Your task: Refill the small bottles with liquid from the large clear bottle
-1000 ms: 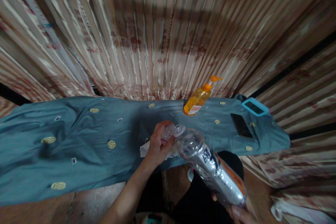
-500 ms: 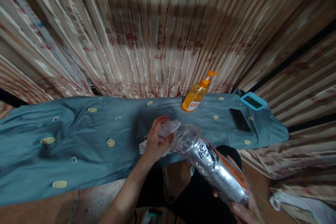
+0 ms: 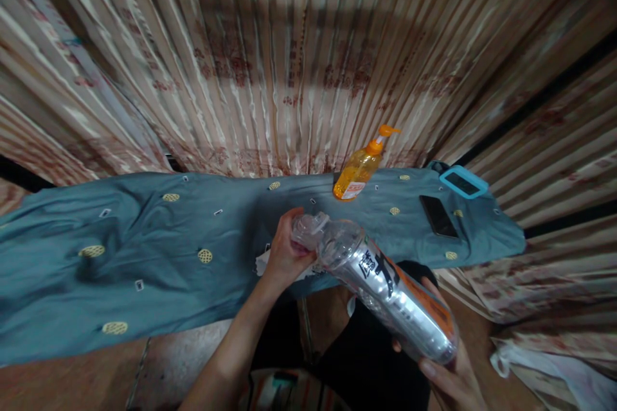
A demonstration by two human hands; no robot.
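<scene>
My left hand is closed around a small clear plastic piece, rounded and with a rim facing right. Right beside that piece lies the shoulder end of a large clear plastic bottle with a silver and orange label. The bottle is tilted, its shoulder end up and to the left, its base low on the right. My right hand grips it near the base, with some fingers hidden behind it. Whether the piece and the bottle touch is hard to tell. Under my left hand lies a torn-edged white scrap.
An orange pump bottle stands at the back of the cloth-covered table. To its right lie a black phone and a light-blue framed device. Pleated curtains hang behind and at the sides.
The large bottle has rolled a little in my right hand, so more of the label's dark lettering shows. The small plastic piece has turned slightly in my left hand.
</scene>
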